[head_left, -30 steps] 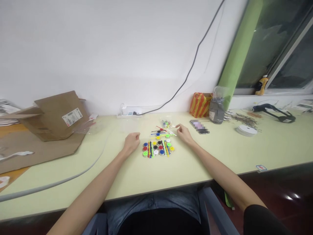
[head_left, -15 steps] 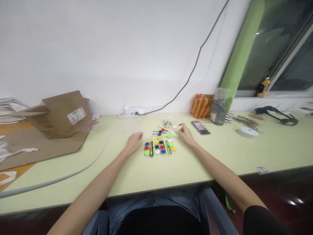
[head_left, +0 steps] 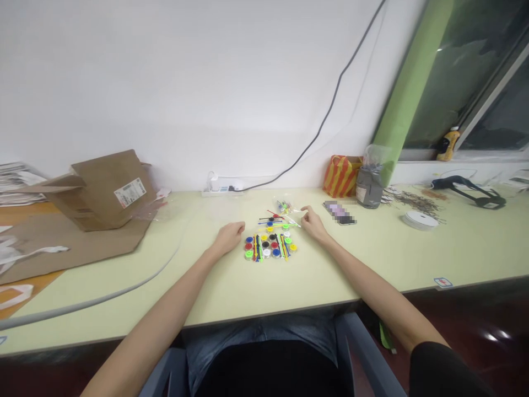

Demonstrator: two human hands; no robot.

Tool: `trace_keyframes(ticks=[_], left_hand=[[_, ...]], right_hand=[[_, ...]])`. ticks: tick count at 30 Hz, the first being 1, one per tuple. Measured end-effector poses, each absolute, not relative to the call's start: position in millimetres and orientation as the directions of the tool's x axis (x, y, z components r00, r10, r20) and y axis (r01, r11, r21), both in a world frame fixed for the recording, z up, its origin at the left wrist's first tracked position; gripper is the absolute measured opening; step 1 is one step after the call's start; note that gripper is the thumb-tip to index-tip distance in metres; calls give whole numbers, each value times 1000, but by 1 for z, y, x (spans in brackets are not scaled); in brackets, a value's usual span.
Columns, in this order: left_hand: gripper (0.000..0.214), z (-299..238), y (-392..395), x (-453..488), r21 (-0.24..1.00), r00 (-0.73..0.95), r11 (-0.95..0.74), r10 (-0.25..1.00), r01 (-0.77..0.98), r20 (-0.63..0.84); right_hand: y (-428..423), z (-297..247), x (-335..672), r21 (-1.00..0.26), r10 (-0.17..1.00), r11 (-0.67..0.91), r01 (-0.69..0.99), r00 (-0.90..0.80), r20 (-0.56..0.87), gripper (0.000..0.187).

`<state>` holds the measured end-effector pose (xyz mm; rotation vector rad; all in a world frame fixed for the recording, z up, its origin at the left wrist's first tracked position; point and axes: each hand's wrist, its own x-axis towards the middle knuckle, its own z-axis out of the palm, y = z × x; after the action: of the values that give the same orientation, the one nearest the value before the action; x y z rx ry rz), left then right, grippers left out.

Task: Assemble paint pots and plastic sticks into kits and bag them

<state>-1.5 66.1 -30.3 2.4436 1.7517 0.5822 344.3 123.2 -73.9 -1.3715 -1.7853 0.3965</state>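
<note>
A cluster of small coloured round pieces and thin coloured sticks (head_left: 270, 246) lies on the pale yellow-green table (head_left: 289, 281). More sticks (head_left: 275, 221) and a small clear bag of parts (head_left: 283, 207) lie just behind it. My left hand (head_left: 229, 236) rests on the table left of the cluster, fingers loosely curled, nothing seen in them. My right hand (head_left: 313, 223) sits right of the sticks, with the fingers curled and the fingertips drawn together; whether they pinch something is too small to tell.
A phone (head_left: 339, 213) lies right of my right hand. Behind it stand a striped bag (head_left: 341, 175) and a grey jar (head_left: 368, 186). A white tape roll (head_left: 419, 220), a cardboard box (head_left: 105, 189), a power strip (head_left: 223, 185) and a grey hose (head_left: 103, 295) share the table.
Both hands stay nearly in place beside the cluster. The view has drifted a little, shifting everything slightly up and right.
</note>
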Motion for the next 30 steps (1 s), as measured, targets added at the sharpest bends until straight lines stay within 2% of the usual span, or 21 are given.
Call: trace_keyframes(ticks=[9,20,25,30], left_hand=[[23,-32,64,-3,313,273,-350,925,883,263],[32,-32,67,-4,402,244,-431,866,808,436],[44,-40,72,-6,423,296,-472,859,774,418],[65,-51,78,-8,380,393,-509,853,772,344]], right_hand=[[121,-73,343,-670,910,359,650,-85,406,46],[121,-73,342,-657,914,343,671,-76,400,47],[122,-74,341,-667,909,348,658,-63,412,49],[120,-73,340,-678,902,357,642,-50,428,50]])
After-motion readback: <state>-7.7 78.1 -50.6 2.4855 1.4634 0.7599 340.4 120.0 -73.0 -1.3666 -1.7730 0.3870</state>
